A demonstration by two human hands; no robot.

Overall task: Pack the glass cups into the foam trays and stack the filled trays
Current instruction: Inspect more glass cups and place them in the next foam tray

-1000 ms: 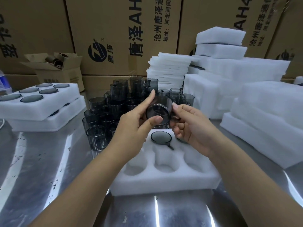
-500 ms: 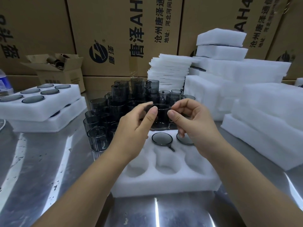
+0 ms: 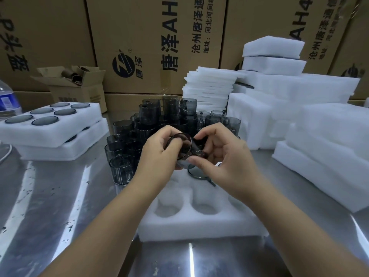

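A smoky grey glass cup (image 3: pixel 184 146) is tipped on its side in the air, held between both hands above the far row of the white foam tray (image 3: pixel 199 224). My left hand (image 3: pixel 159 156) grips its rim side and my right hand (image 3: pixel 225 158) grips its base and handle side. One cup (image 3: pixel 197 173) sits in a far pocket of the tray, partly hidden by my hands. The near pockets are hollow. A cluster of loose cups (image 3: pixel 139 136) stands behind the tray.
Two filled foam trays (image 3: pixel 50 128) are stacked at the left. Stacks of foam sheets (image 3: pixel 209 90) and foam blocks (image 3: pixel 299 108) fill the back and right. A small open carton (image 3: pixel 75 86), a water bottle (image 3: pixel 8 100) and big cardboard boxes line the back.
The cup has come lower and closer to the tray and has tipped over sideways between my hands. Both hands have shifted their hold on it.
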